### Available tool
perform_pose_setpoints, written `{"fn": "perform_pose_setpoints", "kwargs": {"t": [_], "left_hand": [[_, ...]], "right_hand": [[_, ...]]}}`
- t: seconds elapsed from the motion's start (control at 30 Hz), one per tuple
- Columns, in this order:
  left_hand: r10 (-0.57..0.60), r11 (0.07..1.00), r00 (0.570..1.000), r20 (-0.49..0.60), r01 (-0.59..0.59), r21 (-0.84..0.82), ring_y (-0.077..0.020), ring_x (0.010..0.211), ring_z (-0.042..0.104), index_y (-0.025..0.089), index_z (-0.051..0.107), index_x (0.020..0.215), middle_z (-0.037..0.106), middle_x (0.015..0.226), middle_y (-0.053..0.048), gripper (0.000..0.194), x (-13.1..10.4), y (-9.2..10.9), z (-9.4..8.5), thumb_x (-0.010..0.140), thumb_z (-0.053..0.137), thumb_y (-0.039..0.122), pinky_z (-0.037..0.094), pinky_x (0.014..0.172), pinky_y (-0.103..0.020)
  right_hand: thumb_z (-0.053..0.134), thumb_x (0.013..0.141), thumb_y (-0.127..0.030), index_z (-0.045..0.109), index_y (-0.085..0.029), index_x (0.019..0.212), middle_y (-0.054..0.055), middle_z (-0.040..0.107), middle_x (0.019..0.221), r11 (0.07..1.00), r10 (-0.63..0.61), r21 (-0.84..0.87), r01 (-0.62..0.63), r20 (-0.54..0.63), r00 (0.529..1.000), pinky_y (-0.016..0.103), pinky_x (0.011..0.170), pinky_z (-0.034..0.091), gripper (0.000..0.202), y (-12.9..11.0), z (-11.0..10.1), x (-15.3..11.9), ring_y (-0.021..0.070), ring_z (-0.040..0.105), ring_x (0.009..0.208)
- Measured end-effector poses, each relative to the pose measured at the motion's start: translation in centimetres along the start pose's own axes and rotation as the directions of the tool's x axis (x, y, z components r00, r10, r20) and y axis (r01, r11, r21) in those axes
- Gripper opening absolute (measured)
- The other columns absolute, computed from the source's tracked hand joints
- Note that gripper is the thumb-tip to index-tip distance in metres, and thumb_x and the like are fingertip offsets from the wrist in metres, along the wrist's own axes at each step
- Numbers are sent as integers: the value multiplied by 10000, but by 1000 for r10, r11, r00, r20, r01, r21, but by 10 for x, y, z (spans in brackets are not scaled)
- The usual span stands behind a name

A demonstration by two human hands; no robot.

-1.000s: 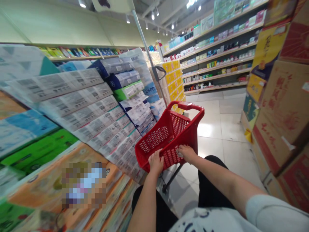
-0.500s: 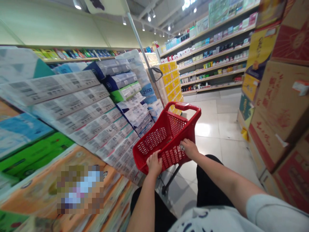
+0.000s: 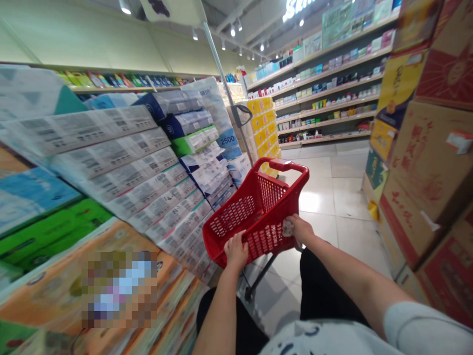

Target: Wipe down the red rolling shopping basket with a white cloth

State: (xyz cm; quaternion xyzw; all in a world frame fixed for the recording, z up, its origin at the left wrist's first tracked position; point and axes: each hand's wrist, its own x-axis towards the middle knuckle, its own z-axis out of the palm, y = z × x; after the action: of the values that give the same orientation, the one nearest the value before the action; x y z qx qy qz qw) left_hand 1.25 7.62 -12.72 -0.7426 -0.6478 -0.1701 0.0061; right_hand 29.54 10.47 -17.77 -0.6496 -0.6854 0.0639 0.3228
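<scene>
A red plastic shopping cart (image 3: 266, 217) with perforated sides stands in front of me, turned at an angle. My left hand (image 3: 236, 251) is closed over the rim of its near side, toward the left end. In my right hand (image 3: 300, 231) is a crumpled greyish-white cloth (image 3: 287, 228), held against the outside of the near wall by the right corner. The inside of the cart shows a red bottom and no goods that I can make out.
Stacked tissue packs (image 3: 148, 162) rise close on the left, with orange packs (image 3: 111, 276) nearer. A metal sign pole (image 3: 218, 59) stands behind the cart. Cardboard boxes (image 3: 424, 162) are piled on the right. Tiled floor (image 3: 343, 197) leads to stocked shelves (image 3: 325, 93).
My right hand has moved a little to the right along the cart's near wall, and the cloth in it shows more. My left hand has kept its hold on the rim.
</scene>
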Motion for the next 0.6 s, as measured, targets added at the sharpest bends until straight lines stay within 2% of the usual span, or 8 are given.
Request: {"fn": "perform_pose_setpoints", "kwargs": {"t": [0.13, 0.3, 0.37, 0.47, 0.53, 0.6], "left_hand": [[9, 1000, 1000, -8, -8, 12, -208, 1144, 497, 281, 478, 1288, 584, 1255, -32, 436, 0, -2, 2, 857, 470, 219, 281, 1045, -394], [5, 1000, 1000, 9, -5, 17, -205, 1159, 487, 293, 465, 1307, 568, 1287, -32, 450, 0, -1, 0, 864, 461, 220, 278, 1050, -384], [6, 1000, 1000, 11, -6, 21, -205, 1164, 484, 296, 465, 1311, 562, 1299, -32, 456, -1, -1, 0, 862, 461, 217, 277, 1051, -382], [12, 1000, 1000, 4, -12, 26, -206, 1165, 484, 291, 469, 1309, 561, 1301, -34, 458, 0, -3, 1, 858, 464, 214, 274, 1053, -382], [10, 1000, 1000, 6, -10, 19, -204, 1168, 481, 293, 465, 1312, 564, 1293, -32, 461, 0, -4, 1, 857, 464, 214, 273, 1052, -381], [14, 1000, 1000, 5, -14, 0, -205, 1174, 476, 292, 455, 1321, 565, 1290, -30, 472, -1, -5, 1, 855, 465, 212, 268, 1054, -383]], "right_hand": [[489, 886, -198, 536, -228, 1206, 51, 562, 1161, 994, 53, 106, -32, -201, 978, 254, 659, 430, 324, -10, -13, 11, 159, 604, 849], [515, 862, -189, 577, -219, 1114, 46, 581, 1087, 997, 50, 69, -45, -77, 996, 270, 616, 440, 261, -17, -21, 15, 171, 606, 788], [487, 884, -207, 564, -222, 1143, 55, 568, 1112, 994, 3, 109, 16, -176, 984, 294, 682, 476, 271, -18, -23, 15, 185, 603, 842], [445, 902, -207, 516, -215, 1221, 95, 526, 1191, 986, -40, 135, 96, -369, 929, 351, 836, 492, 327, -24, -30, 20, 220, 569, 999], [450, 878, -162, 523, -205, 1211, 107, 531, 1180, 988, -63, 108, 113, -384, 921, 368, 865, 489, 343, -28, -34, 24, 228, 556, 1019], [466, 846, -123, 560, -206, 1154, 92, 564, 1113, 986, -114, 79, 147, -328, 938, 358, 839, 498, 333, -32, -36, 24, 218, 571, 957]]}}
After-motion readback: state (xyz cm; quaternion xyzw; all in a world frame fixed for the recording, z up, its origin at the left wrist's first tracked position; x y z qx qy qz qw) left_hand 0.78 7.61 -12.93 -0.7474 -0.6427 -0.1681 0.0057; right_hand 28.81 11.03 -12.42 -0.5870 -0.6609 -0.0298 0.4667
